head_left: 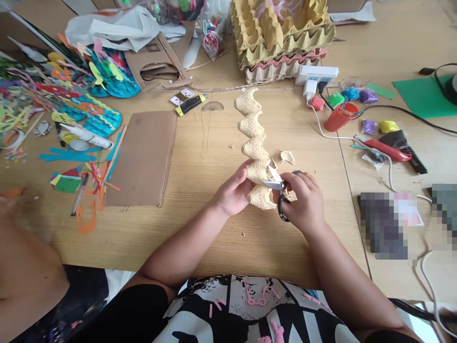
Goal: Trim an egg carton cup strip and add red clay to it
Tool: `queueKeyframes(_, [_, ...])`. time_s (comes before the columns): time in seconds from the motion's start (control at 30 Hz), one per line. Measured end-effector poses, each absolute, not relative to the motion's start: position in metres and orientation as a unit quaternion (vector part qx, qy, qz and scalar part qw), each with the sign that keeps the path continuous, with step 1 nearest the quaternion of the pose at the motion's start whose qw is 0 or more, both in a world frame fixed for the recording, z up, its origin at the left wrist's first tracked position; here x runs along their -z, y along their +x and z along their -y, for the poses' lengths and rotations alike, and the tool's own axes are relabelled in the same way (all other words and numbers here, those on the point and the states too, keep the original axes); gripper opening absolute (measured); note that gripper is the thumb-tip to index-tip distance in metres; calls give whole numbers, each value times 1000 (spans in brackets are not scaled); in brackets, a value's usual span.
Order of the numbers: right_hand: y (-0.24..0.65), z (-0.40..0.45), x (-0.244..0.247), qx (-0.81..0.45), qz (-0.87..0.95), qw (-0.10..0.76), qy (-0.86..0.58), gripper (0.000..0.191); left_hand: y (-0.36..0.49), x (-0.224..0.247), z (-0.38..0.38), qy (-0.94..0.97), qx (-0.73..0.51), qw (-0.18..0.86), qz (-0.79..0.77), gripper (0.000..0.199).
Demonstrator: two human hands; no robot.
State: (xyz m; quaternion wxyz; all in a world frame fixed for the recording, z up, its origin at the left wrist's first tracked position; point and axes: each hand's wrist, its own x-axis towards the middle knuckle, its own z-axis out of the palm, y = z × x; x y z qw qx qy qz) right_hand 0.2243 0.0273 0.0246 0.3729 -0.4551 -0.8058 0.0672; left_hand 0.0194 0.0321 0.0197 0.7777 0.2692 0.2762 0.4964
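A pale yellow strip of egg carton (254, 147), made of several pointed cups in a row, is held up over the table. My left hand (235, 188) grips it near its lower end, with some fingers hidden behind it. In my right hand (303, 197) is a pair of scissors (280, 186) with black handles. Their blades are apart and lie at the right edge of the strip, close to my left fingers. Small cut-off carton scraps (286, 157) lie on the table just beyond the scissors.
Stacked egg trays (282, 43) stand at the back beside a white power strip (317, 75). A cardboard piece (141, 159) lies left, near coloured paper strips and a glue bottle (87, 137). Right are an orange cup (341, 116) and a red utility knife (387, 150). Another person's arm (30, 267) is at left.
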Motion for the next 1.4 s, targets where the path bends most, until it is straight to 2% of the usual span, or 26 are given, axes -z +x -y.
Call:
queueKeyframes(0.23, [230, -30, -27, -56, 835, 368, -406, 25, 10, -15, -36, 266, -479, 790, -276, 71])
queueKeyframes(0.63, [233, -29, -26, -76, 832, 351, -423, 20, 3, -10, -38, 267, -491, 774, -298, 67])
queueKeyframes(0.9, [235, -31, -24, -72, 821, 346, -449, 22, 5, -17, -39, 257, -470, 793, -289, 81])
queueKeyframes(1.1, [235, -29, -27, -34, 825, 325, -460, 20, 2, -18, -40, 269, -499, 767, -299, 73])
queueKeyframes(1.4, [237, -30, -27, -32, 827, 311, -467, 30, 2, -17, -41, 265, -503, 761, -313, 75])
